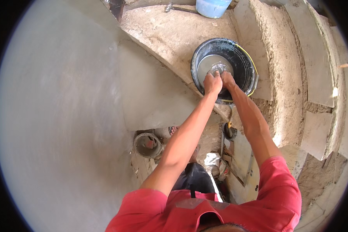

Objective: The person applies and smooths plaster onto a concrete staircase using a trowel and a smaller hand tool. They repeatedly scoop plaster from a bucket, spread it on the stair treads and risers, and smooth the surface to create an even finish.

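Both my arms reach down into a black bucket (245, 67) with a yellow-and-grey handle and grey watery liquid inside. My left hand (212, 80) has its fingers closed at the liquid's surface, thumb uppermost, near the middle of the bucket. My right hand (227, 78) is beside it, fingers curled and partly hidden. The liquid is glinting and disturbed just beyond my fingers; what they grip, if anything, I cannot make out. The bucket stands on a rough, pale concrete step (174, 31).
A blue bucket (212, 7) and a hammer (181, 8) sit at the top. A smooth grey plastered surface (62, 108) fills the left. Rough curved steps (286, 62) rise at right. Below are a small grey pail (147, 140), a yellow-handled tool (229, 125) and my feet (172, 131).
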